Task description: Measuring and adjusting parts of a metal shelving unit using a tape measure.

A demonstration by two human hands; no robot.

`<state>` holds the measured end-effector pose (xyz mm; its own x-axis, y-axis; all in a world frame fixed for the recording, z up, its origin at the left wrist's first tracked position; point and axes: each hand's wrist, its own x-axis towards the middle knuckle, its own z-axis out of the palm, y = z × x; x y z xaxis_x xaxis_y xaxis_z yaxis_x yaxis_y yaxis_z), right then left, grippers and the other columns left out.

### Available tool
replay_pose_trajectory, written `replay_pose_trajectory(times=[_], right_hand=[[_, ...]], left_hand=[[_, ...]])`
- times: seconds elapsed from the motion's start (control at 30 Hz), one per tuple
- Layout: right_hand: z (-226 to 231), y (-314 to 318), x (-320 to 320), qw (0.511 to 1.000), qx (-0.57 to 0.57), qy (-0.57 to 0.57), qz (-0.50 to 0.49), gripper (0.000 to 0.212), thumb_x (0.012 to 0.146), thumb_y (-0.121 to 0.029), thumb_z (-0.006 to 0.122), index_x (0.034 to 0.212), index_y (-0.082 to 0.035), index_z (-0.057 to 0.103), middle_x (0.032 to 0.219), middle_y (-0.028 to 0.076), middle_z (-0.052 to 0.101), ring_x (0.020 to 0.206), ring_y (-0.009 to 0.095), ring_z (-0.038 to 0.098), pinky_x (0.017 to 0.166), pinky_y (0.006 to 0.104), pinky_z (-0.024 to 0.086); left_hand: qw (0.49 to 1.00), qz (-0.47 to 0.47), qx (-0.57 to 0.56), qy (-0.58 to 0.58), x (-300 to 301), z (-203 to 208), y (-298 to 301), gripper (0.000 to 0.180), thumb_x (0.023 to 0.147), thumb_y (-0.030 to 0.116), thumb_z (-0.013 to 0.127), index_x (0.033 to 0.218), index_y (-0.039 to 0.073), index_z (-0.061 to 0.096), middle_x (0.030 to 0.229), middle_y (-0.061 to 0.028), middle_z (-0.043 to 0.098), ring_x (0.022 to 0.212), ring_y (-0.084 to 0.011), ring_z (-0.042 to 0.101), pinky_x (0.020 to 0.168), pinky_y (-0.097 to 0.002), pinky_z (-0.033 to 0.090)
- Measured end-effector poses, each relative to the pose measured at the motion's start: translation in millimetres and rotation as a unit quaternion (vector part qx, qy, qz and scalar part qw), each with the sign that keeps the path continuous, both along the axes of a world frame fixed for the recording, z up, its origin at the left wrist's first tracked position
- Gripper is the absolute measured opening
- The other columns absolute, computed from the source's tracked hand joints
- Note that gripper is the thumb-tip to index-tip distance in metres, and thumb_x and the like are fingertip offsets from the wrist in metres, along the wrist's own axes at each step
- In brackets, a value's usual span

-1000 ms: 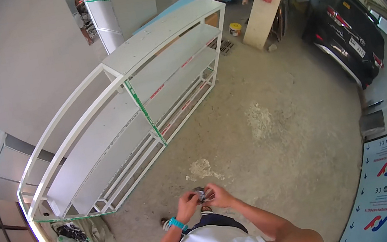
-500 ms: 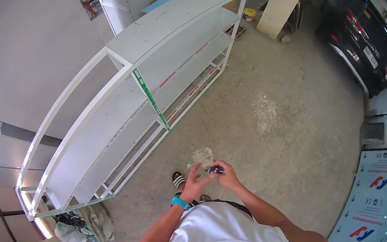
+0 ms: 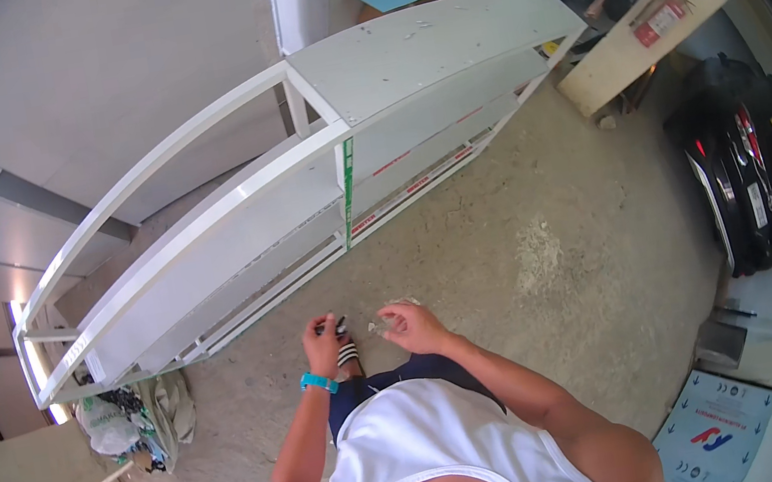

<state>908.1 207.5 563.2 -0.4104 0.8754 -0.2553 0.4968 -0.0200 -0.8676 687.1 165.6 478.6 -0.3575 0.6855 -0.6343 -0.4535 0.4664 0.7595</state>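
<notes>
At the far left a heap of crumpled plastic bags and grey cloth [image 3: 138,427] lay on the rough concrete floor [image 3: 548,246], at the foot of the long white metal shelving frame [image 3: 296,184] that stretched away toward the upper right. Just in front of the frame's lower rail, the left hand [image 3: 324,344] — a turquoise wristband [image 3: 318,383] on its wrist — had its fingers curled shut around a small dark object [image 3: 331,327], perhaps a tool handle, too small to identify. Beside it and slightly apart, the right hand [image 3: 409,325] was loosely bent, its fingertips pinching a tiny pale thing [image 3: 377,325]; whether it was a screw or a fitting I cannot tell. Both hands hovered above a black-and-white striped sandal [image 3: 347,353]. Well to the right stood a black car [image 3: 748,168], and at the lower right a white printed cardboard box [image 3: 715,436].
</notes>
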Motion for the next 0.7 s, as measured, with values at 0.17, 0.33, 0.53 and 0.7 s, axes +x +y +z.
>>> replay_pose_trajectory(times=[0.17, 0.33, 0.53, 0.7], right_hand=[[-37.0, 46.5, 81.4, 0.989, 0.046, -0.132, 0.054, 0.026, 0.08, -0.014, 0.07, 0.103, -0.004, 0.076, 0.088, 0.011, 0.074, 0.072, 0.029, 0.068, 0.068, 0.0376, 0.055], [-58.8, 121.4, 148.6, 0.982, 0.024, -0.168, 0.085, 0.024, 0.079, -0.012, 0.069, 0.1, -0.003, 0.076, 0.088, 0.011, 0.075, 0.075, 0.031, 0.07, 0.069, 0.0391, 0.055], [-126.8, 248.7, 197.0, 0.966, 0.071, -0.175, 0.175, 0.021, 0.08, -0.015, 0.069, 0.097, -0.004, 0.076, 0.084, 0.012, 0.074, 0.073, 0.034, 0.069, 0.067, 0.0415, 0.054], [-225.3, 302.1, 213.2, 0.946, 0.099, -0.183, 0.25, 0.018, 0.082, -0.021, 0.07, 0.09, -0.005, 0.074, 0.084, 0.014, 0.073, 0.075, 0.04, 0.066, 0.069, 0.0467, 0.054]], left_hand=[[0.997, 0.062, -0.029, 0.045, -28.9, -5.2, 10.9, 0.026, 0.092, 0.025, 0.078, 0.1, 0.003, 0.066, 0.085, -0.0064, 0.065, 0.073, -0.0178, 0.064, 0.062, -0.0315, 0.059], [0.988, 0.077, -0.055, 0.121, -10.0, -33.7, 40.1, 0.031, 0.087, 0.028, 0.08, 0.091, 0.0, 0.067, 0.078, -0.008, 0.066, 0.065, -0.0179, 0.062, 0.058, -0.031, 0.055], [0.938, -0.006, -0.153, 0.311, 71.5, -62.5, 113.5, 0.038, 0.084, 0.038, 0.08, 0.085, 0.001, 0.071, 0.073, -0.0086, 0.067, 0.062, -0.0207, 0.061, 0.063, -0.0354, 0.052], [0.92, 0.004, -0.106, 0.376, 136.7, -109.9, 191.2, 0.044, 0.081, 0.04, 0.081, 0.112, 0.009, 0.077, 0.075, -0.0099, 0.069, 0.065, -0.026, 0.064, 0.065, -0.0363, 0.053]])
